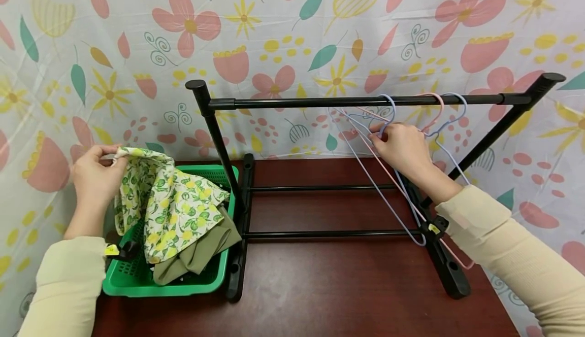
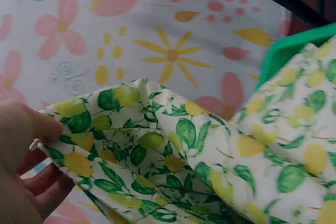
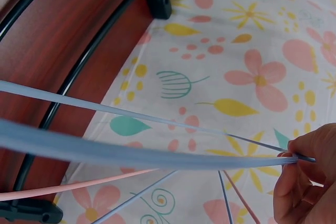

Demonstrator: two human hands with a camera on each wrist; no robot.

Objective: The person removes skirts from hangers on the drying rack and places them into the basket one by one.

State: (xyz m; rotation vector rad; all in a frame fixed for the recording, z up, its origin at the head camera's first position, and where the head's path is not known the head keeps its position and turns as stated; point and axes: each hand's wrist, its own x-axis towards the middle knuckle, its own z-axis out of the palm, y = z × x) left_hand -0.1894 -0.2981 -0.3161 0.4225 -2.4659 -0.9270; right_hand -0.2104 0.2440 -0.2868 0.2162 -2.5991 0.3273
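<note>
At the left, my left hand (image 1: 98,177) pinches the upper edge of a white cloth garment (image 1: 183,210) printed with lemons and green leaves. The garment is partly raised, and its rest drapes over the green basket (image 1: 164,290). In the left wrist view the thumb and fingers grip a corner of this lemon-print garment (image 2: 152,145). On the other side, my right hand (image 1: 402,146) pinches a light blue hanger (image 3: 131,150) just below its hook, which is still over the rack's black rail (image 1: 297,103). What garment the cloth is, I cannot tell.
A pink hanger (image 1: 441,104) and another blue hanger (image 1: 465,106) hang farther right on the rail. Folded olive-green cloth (image 1: 196,256) lies under the print in the basket. The black rack stands on a dark red-brown table (image 1: 320,286), before a flowered curtain (image 1: 274,37).
</note>
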